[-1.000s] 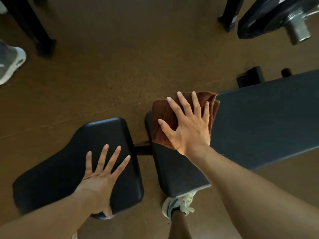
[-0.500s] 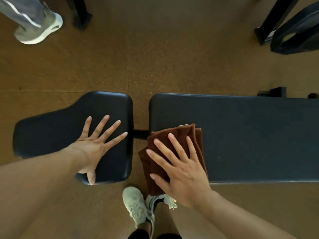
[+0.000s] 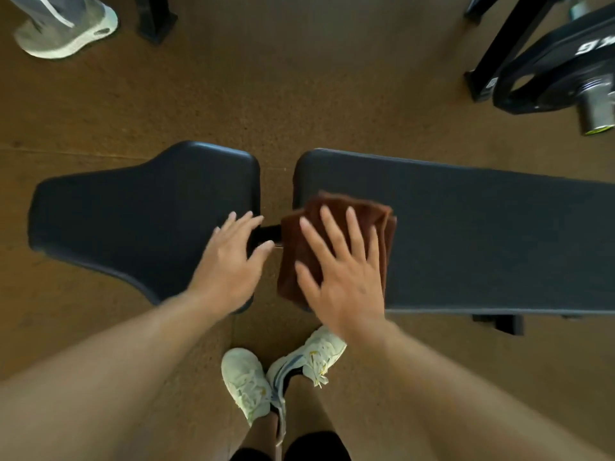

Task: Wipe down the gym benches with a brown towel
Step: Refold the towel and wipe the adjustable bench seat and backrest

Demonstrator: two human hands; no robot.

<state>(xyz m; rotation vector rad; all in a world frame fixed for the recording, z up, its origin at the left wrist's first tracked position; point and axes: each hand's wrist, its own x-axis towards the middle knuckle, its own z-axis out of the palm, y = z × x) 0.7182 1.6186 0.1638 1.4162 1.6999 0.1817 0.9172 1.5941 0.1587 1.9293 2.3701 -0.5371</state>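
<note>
A black gym bench lies across the view in two pads: a short seat pad (image 3: 133, 214) on the left and a long back pad (image 3: 482, 241) on the right, with a narrow gap between them. A folded brown towel (image 3: 336, 211) lies on the left end of the long pad and hangs over its near edge. My right hand (image 3: 339, 271) presses flat on the towel with fingers spread. My left hand (image 3: 233, 264) rests on the seat pad's right near corner, fingers apart, holding nothing.
My two white shoes (image 3: 276, 377) stand on the brown floor just in front of the gap. Another person's shoe (image 3: 66, 31) is at top left beside a black frame foot (image 3: 154, 19). A black weight plate on a bar (image 3: 559, 68) and rack legs stand at top right.
My left hand has slid right along the seat pad to its corner by the gap. The towel and my right hand have shifted slightly away from me on the long pad's end.
</note>
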